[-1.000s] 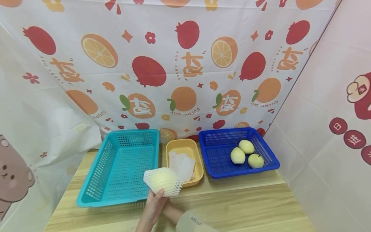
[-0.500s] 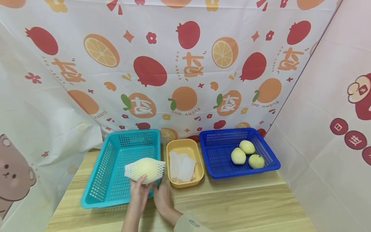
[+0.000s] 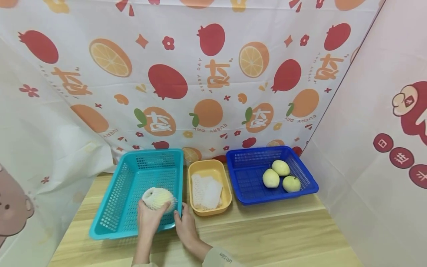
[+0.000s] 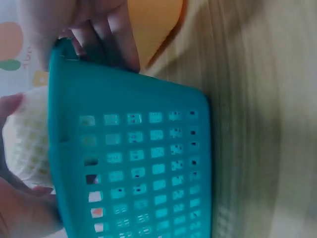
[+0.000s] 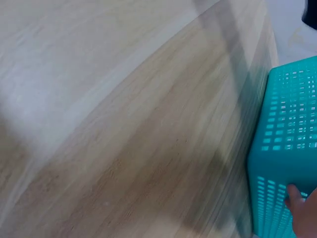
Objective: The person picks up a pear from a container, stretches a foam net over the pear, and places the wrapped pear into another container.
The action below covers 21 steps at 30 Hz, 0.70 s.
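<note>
A pale pear in a white foam net sleeve [image 3: 157, 198] is gripped by my left hand [image 3: 148, 219], over the front part of the teal basket [image 3: 128, 213]. An open end of the sleeve faces up and left. My right hand [image 3: 187, 227] holds the basket at its front right corner, with thumb and fingers at the rim. In the left wrist view the netted pear [image 4: 29, 139] shows past the basket's rim, partly hidden by it. A finger of the right hand [image 5: 306, 215] touches the perforated wall in the right wrist view.
A yellow tray [image 3: 209, 165] with several white foam net sleeves [image 3: 211, 194] stands right of the teal basket. Farther right, a blue basket [image 3: 247, 198] holds three pears [image 3: 281, 168]. A fruit-print cloth [image 3: 207, 74] hangs behind the wooden table [image 3: 267, 233].
My left hand has carried the netted pear leftward over the teal basket and tilted it. My right hand has come from behind the left hand to the basket's front right corner.
</note>
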Available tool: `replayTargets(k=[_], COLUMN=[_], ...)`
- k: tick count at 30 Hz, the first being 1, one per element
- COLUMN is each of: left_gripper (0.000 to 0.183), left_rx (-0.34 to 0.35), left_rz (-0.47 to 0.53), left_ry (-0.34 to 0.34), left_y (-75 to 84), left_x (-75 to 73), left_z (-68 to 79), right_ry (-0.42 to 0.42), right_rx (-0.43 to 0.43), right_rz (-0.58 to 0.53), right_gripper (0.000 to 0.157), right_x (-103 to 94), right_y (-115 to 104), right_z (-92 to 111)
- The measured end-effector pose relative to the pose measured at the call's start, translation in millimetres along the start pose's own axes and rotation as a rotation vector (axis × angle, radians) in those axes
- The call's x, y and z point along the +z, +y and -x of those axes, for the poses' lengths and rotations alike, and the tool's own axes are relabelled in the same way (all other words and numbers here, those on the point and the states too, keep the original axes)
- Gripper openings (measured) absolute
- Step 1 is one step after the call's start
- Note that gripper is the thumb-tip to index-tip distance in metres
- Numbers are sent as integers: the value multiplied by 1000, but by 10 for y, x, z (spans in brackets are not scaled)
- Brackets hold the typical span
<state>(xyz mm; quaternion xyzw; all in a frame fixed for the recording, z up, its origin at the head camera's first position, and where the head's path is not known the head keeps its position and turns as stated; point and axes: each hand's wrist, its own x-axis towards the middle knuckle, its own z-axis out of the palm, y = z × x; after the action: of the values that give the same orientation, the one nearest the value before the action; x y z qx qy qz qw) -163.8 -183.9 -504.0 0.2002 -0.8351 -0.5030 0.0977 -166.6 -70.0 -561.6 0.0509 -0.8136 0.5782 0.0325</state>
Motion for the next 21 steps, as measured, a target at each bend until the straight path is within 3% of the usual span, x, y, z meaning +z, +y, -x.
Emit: replayTargets(k=[3, 7, 13, 21], left_gripper=[98, 92, 82, 84], left_rx=[32, 57, 81, 73], left_rz=[-199, -337, -398, -444], left_ry=[-56, -96, -102, -230], left_y=[-34, -71, -81, -141], left_x=[39, 85, 87, 78], left_z=[-94, -204, -303, -315], right_ry=[-33, -52, -60, -49], right_rx=[8, 10, -9, -13], right_rz=[-3, 8, 19, 29], right_gripper=[40, 40, 39, 41], right_x=[-12, -22, -39, -34], right_y=[12, 18, 27, 36], right_z=[-10, -16, -16, -27])
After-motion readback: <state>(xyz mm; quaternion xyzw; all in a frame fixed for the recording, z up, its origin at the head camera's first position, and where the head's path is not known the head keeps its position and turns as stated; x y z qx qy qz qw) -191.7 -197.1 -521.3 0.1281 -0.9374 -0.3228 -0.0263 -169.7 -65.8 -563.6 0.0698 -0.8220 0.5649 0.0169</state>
